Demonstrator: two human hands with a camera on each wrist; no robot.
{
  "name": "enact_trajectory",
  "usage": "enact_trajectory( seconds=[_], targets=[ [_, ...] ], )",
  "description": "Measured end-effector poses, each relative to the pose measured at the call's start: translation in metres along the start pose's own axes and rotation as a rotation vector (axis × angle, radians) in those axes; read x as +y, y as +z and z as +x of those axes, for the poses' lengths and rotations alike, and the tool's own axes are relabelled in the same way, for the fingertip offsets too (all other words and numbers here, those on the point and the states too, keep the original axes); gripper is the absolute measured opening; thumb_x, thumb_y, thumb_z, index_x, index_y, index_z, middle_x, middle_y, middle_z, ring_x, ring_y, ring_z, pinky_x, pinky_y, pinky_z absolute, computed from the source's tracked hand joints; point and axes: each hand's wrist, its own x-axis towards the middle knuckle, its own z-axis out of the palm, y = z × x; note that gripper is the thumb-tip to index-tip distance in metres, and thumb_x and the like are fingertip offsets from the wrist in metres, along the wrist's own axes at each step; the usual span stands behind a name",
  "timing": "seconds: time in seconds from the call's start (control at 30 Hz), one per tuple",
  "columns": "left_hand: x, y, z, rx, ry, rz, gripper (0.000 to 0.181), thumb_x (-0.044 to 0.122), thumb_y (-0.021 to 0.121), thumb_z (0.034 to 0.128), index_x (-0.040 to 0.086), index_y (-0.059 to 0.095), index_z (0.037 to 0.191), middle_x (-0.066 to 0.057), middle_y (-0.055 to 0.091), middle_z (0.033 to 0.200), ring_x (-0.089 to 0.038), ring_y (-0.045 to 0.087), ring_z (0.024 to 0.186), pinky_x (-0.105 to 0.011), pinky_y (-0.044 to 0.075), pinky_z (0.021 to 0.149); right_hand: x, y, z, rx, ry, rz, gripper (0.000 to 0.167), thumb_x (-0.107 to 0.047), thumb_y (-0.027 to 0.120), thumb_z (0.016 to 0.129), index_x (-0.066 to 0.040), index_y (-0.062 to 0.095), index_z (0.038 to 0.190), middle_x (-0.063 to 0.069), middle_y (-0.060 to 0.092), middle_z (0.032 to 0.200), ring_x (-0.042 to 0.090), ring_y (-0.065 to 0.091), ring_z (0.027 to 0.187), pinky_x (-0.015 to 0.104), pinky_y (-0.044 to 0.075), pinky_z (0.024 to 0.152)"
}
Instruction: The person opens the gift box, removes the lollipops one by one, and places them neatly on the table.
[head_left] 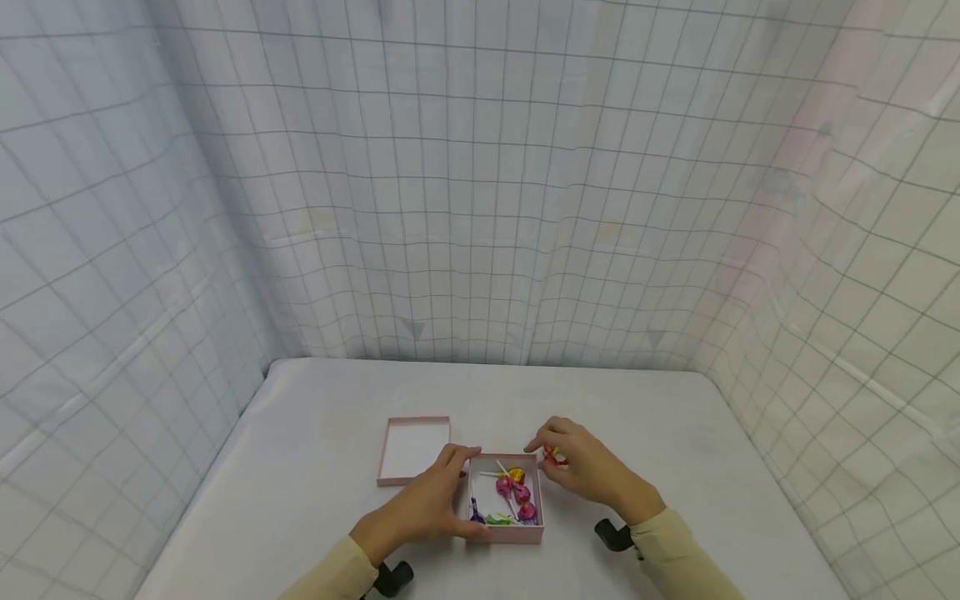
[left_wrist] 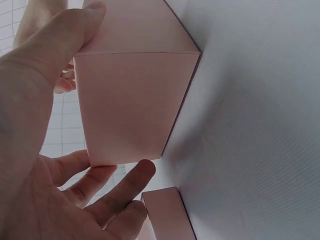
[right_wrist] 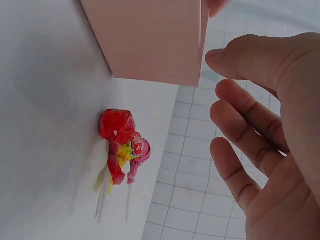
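A pink box [head_left: 506, 535] with a white inside stands uncovered on the table, holding several wrapped lollipops [head_left: 504, 485] in pink, yellow, green and dark purple. My left hand [head_left: 425, 502] holds it from the left, thumb on the front wall and fingertips by the back corner. Over the box's right edge, my right hand [head_left: 583, 463] has loosely bent fingers with nothing between them. Beyond that hand, a red lollipop [right_wrist: 116, 125], a yellow one [right_wrist: 125, 153] and a pink one [right_wrist: 146, 150] lie close together on the table; the hand mostly hides them in the head view.
The box's pink lid [head_left: 413, 446] lies inside up behind and left of the box, close to the left fingers. White table [head_left: 637, 408] surrounds both. Grid-patterned curtains [head_left: 480, 208] enclose the table at the back and sides.
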Motion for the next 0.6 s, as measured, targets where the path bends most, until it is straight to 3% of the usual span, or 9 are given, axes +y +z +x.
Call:
enact_trajectory(
  seconds=[0.27, 0.5, 0.6],
  targets=[
    [-0.004, 0.001, 0.004, -0.003, 0.009, 0.003, 0.123, 0.056, 0.106, 0.0836, 0.010, 0.039, 0.177, -0.016, 0.050, 0.166, -0.030, 0.068, 0.135, -0.064, 0.063, 0.118, -0.019, -0.005, 0.013, -0.163, 0.017, 0.031, 0.028, -0.005, 0.087, 0.103, -0.012, 0.084, 0.129, 0.000, 0.077, 0.126, 0.020, 0.072, 0.107, 0.031, 0.069, 0.091],
    [-0.005, 0.001, 0.004, -0.008, 0.016, -0.005, 0.123, 0.055, 0.105, 0.0842, 0.009, 0.039, 0.177, -0.016, 0.050, 0.166, -0.033, 0.069, 0.138, -0.063, 0.064, 0.116, -0.035, -0.005, 0.024, -0.294, 0.000, -0.001, 0.028, -0.012, 0.086, 0.106, -0.017, 0.085, 0.134, -0.005, 0.078, 0.131, 0.012, 0.074, 0.120, 0.032, 0.067, 0.109],
    [-0.005, 0.001, 0.004, -0.008, 0.013, -0.009, 0.122, 0.055, 0.105, 0.0843, 0.010, 0.039, 0.176, -0.015, 0.050, 0.166, -0.031, 0.069, 0.137, -0.063, 0.064, 0.117, -0.041, -0.005, 0.030, -0.358, 0.003, 0.018, 0.026, -0.013, 0.086, 0.107, -0.017, 0.085, 0.133, -0.003, 0.079, 0.130, 0.015, 0.075, 0.119, 0.030, 0.066, 0.109]
  ],
)
